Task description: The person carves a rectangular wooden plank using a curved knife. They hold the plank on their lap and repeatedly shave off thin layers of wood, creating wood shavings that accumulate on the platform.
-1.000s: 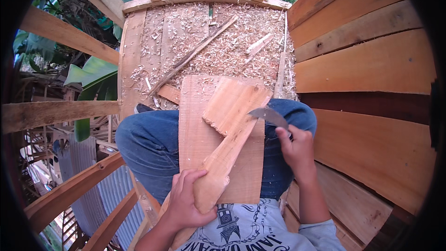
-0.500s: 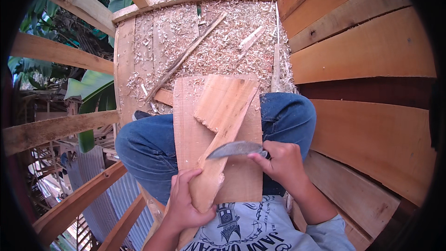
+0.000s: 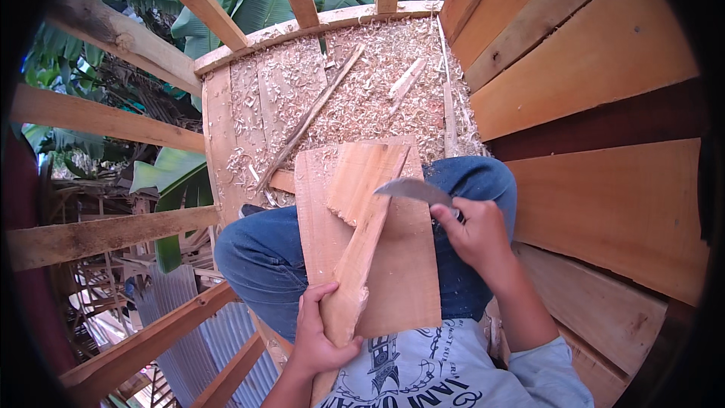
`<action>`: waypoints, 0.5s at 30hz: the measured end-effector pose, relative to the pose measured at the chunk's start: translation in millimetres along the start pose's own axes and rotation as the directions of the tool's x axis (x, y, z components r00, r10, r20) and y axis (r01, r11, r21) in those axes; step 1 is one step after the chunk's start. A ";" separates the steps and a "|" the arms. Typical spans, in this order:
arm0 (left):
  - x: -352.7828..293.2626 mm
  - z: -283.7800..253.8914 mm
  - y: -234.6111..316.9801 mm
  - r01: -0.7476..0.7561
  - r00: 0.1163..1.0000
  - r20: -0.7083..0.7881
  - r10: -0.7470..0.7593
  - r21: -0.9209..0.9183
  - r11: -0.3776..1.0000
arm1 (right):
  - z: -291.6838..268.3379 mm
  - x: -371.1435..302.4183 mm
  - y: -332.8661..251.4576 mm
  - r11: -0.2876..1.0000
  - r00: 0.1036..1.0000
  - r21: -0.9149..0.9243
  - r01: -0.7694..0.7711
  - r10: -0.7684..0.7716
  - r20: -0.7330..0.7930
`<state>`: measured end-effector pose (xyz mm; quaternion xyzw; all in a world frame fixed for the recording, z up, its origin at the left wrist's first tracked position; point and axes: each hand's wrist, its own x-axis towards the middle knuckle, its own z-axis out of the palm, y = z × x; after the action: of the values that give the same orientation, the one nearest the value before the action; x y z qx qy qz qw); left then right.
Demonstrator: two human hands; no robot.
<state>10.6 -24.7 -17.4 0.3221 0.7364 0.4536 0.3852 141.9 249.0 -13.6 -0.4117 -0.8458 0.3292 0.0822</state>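
My left hand is wrapped round the narrow near end of a roughly cut wooden piece, which broadens into a squarish block at its far end. The piece rests slantwise on a flat wooden board lying across my lap. In my right hand is a knife with a broad, curved grey blade; my fingers hide most of its handle. The blade lies over the right edge of the wooden piece, beside its wide end, with the tip pointing left. Whether it touches the wood I cannot tell.
Curly wood shavings cover the plank floor ahead, with a long stick and a pale wood scrap among them. Slatted rails stand on the left, and a plank wall rises close on the right.
My right hand has carried the knife away from me along the wooden piece, from its narrow middle up to its wide end. My left hand keeps its hold; the whole view has shifted slightly.
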 end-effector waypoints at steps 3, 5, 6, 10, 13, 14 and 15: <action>1.6 4.6 -1.9 -0.016 0.999 -0.035 0.013 -0.081 0.997 | 8.3 -32.6 -16.3 0.984 0.971 -0.043 0.171 -0.161 0.179; 2.4 5.5 -2.3 -0.021 0.999 -0.031 0.018 -0.089 0.996 | 8.8 -41.4 -23.9 0.983 0.962 -0.076 0.165 -0.143 0.233; 0.6 5.3 -2.9 -0.019 0.999 -0.030 0.017 -0.068 0.998 | 10.9 -38.9 -20.8 0.981 0.969 -0.102 0.165 -0.142 0.204; 0.5 6.0 -0.3 -0.010 1.000 -0.024 0.010 0.019 1.000 | 18.3 -14.1 7.5 0.968 0.988 -0.201 0.154 -0.151 0.028; -1.2 6.2 -2.3 -0.005 1.000 -0.026 0.005 -0.007 1.000 | 10.2 11.2 20.2 0.970 0.991 -0.221 0.102 -0.119 -0.068; -1.9 6.3 -2.9 0.003 1.000 -0.031 -0.004 -0.033 0.999 | 8.1 15.8 20.9 0.970 0.991 -0.228 0.087 -0.108 -0.082; -1.9 6.7 -3.9 0.009 0.999 -0.033 -0.011 -0.059 0.998 | 7.5 16.2 19.6 0.967 0.993 -0.241 0.078 -0.098 -0.072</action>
<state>16.8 -24.9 -22.4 0.2991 0.7309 0.4782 0.3843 140.9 266.2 -33.7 -0.3938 -0.8924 0.2043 0.0820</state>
